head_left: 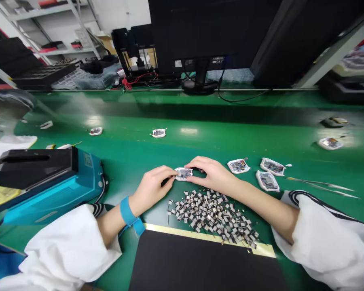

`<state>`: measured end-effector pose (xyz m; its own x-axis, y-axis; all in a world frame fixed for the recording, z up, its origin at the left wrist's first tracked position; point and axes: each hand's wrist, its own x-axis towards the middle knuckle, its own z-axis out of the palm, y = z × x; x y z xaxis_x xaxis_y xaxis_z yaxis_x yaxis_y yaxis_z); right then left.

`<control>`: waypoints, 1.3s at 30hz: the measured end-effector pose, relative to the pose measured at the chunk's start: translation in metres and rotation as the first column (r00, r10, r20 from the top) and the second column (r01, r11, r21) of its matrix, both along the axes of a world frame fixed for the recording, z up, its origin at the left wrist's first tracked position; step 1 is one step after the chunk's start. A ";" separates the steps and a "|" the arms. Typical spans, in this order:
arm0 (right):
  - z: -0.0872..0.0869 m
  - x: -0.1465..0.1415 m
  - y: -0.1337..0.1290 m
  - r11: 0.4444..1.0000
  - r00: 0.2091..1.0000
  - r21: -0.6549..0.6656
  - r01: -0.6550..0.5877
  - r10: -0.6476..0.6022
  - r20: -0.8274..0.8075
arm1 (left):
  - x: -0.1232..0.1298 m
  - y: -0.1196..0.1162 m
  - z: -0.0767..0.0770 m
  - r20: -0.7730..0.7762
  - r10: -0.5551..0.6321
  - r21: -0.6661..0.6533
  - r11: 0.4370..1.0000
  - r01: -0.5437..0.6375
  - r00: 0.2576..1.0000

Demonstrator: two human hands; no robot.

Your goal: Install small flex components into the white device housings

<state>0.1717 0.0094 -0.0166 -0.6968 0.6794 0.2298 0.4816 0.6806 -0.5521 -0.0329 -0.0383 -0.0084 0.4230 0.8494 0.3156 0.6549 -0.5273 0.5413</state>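
Between my hands, a small white casing with a circuit board in it (183,174) is held just above or on the green mat; I cannot tell which. My left hand (153,185), with a blue strap (128,211) on its wrist, pinches the casing's left end. The thumb and fingers of my right hand (210,173) close on its right end. Just below lies a heap of small grey-and-black parts with thin leads (212,214). Similar open casings (238,165) rest to the right of my right hand, near a pair of metal tweezers (323,187).
A blue machine with a black top (57,186) stands at the left. A black sheet (206,262) with a yellow edge lies in front of me. More casings (159,133) sit farther back on the green bench. A monitor stand (200,81) and cables are behind.
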 end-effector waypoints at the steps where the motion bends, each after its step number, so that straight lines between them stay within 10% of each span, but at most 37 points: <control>1: -0.002 -0.002 0.002 1.000 1.000 0.020 0.006 -0.005 -0.018 | 0.003 0.002 0.000 -0.002 -0.014 0.022 1.000 0.015 1.000; 39: -0.009 -0.002 -0.004 0.999 0.993 -0.048 0.021 -0.027 -0.112 | 0.026 0.007 0.009 -0.409 -0.048 0.213 0.966 0.147 0.911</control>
